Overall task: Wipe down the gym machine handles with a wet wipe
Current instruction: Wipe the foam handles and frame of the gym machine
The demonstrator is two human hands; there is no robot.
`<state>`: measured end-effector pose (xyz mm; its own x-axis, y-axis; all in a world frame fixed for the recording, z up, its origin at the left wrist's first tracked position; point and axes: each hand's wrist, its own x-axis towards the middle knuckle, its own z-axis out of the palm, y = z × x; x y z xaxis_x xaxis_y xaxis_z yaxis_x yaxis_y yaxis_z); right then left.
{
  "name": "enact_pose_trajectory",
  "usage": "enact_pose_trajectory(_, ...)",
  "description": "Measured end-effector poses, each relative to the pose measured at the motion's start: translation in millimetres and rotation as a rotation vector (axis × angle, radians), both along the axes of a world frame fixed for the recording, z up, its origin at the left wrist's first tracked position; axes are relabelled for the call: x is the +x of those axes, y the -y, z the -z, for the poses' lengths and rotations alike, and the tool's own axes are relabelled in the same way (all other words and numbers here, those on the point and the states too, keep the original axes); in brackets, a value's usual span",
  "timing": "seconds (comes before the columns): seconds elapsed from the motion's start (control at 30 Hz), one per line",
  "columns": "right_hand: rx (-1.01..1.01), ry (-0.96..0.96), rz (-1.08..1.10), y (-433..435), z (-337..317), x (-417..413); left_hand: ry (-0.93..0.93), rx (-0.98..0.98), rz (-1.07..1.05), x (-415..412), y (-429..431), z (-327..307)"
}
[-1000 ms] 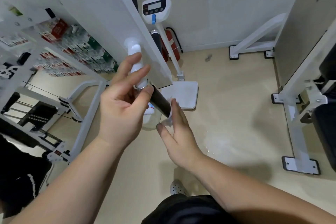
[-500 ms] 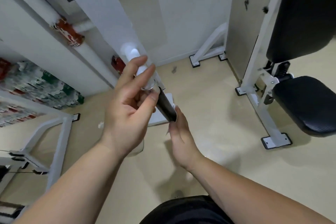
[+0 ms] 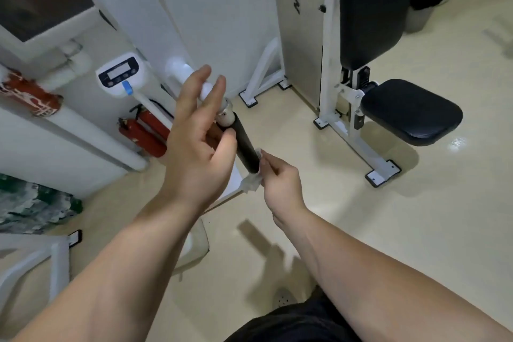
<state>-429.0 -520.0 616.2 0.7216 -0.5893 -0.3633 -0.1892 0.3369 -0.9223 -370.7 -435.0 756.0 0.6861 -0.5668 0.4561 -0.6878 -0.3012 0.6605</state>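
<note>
A black machine handle (image 3: 245,144) hangs from a white bar (image 3: 183,71) through a chrome joint (image 3: 225,114) in the middle of the view. My left hand (image 3: 198,141) holds the joint end, thumb against the black grip, two fingers stretched out along the white bar. My right hand (image 3: 280,180) pinches a crumpled wet wipe (image 3: 252,182) against the handle's lower end. Most of the wipe is hidden behind my fingers.
A black padded seat (image 3: 410,111) and backrest (image 3: 374,8) on a white frame stand to the right. A scale with a display (image 3: 120,73) and two red fire extinguishers (image 3: 144,133) are at the left wall. Beige floor (image 3: 388,230) spreads below.
The view has swung right and up, bringing the seat and backrest in. My right hand has closed its fingers on the wipe at the handle's lower end. My left hand stays on the joint.
</note>
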Motion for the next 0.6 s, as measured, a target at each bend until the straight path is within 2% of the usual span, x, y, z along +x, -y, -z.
enact_pose_trajectory(0.13, 0.011, 0.038, -0.019, 4.3, -15.4, -9.4, 0.028, 0.025, -0.016, 0.2, 2.3, -1.4)
enact_pose_trajectory(0.37, -0.323, 0.236, -0.240, -4.8, -38.0, -14.4, 0.085, 0.056, -0.055, 4.4, 0.9, -0.1)
enact_pose_trajectory(0.47, -0.313, 0.199, -0.335, 5.0, -34.0, -8.6, 0.066, 0.069, -0.066, 1.8, 2.6, -2.7)
enact_pose_trajectory(0.6, -0.510, 0.210, -0.462, -16.4, -49.5, -23.6, -0.012, 0.041, -0.001, 2.8, 3.2, -4.4)
